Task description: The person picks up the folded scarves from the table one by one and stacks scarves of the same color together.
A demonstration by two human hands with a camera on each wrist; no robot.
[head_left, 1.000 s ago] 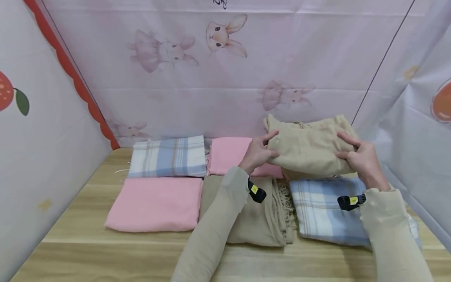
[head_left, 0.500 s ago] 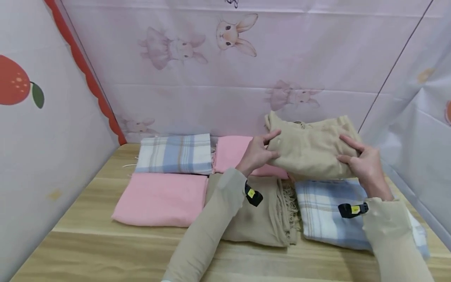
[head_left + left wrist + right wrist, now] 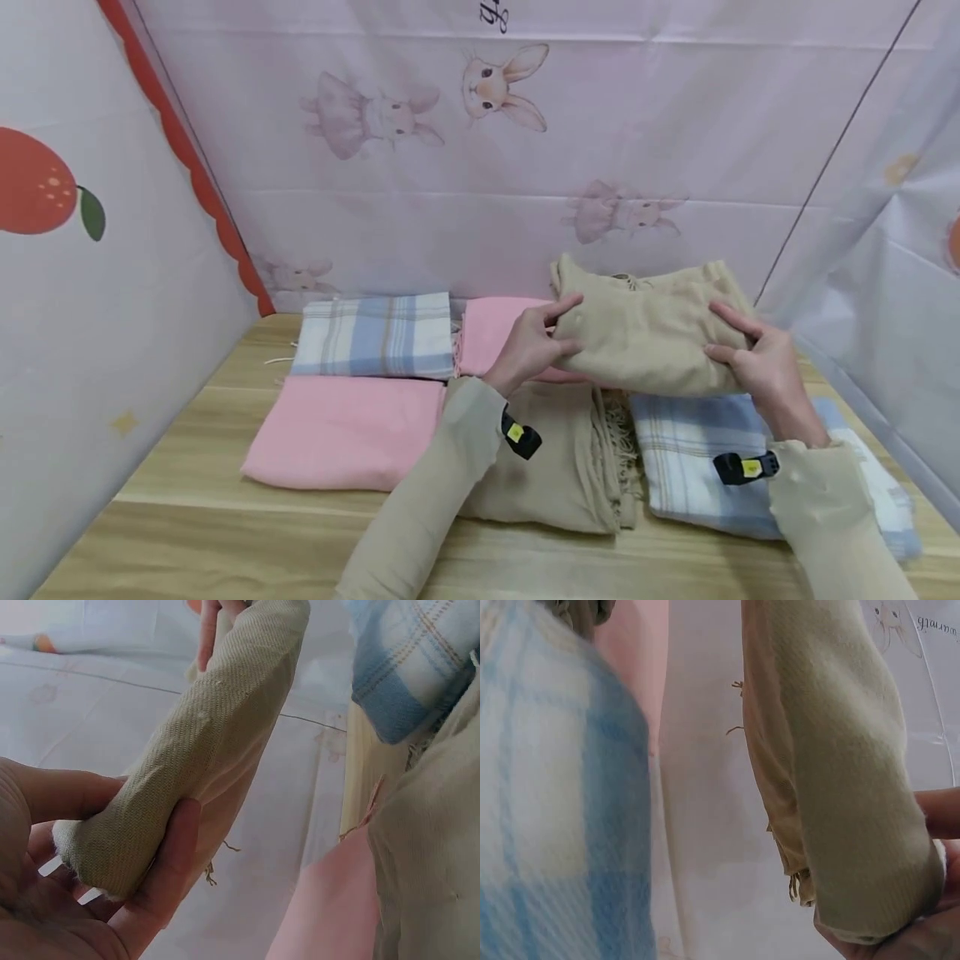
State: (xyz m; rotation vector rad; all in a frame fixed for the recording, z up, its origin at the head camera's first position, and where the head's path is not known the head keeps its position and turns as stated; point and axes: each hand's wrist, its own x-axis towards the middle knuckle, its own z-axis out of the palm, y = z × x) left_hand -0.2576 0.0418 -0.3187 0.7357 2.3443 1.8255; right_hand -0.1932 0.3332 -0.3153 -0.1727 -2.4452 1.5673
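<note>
Both hands hold a folded beige scarf by its two ends, raised at the back right in the head view. My left hand grips the left end, with thumb and fingers curled round the folded edge; the left wrist view shows that scarf end between them. At the other end my right hand pinches the cloth, partly cut off by the edge of the right wrist view. Short fringe threads hang from the scarf's underside. Beneath it lies a blue and white plaid scarf, partly covered by the right forearm.
On the wooden table lie a plaid scarf at the back left, a pink one before it, another pink one at back middle, and a fringed tan one under the left forearm. Printed cloth walls stand behind and at the sides.
The view has shifted a little. The beige scarf stays in both hands and has moved slightly to the left over the table. The other scarves have not moved.
</note>
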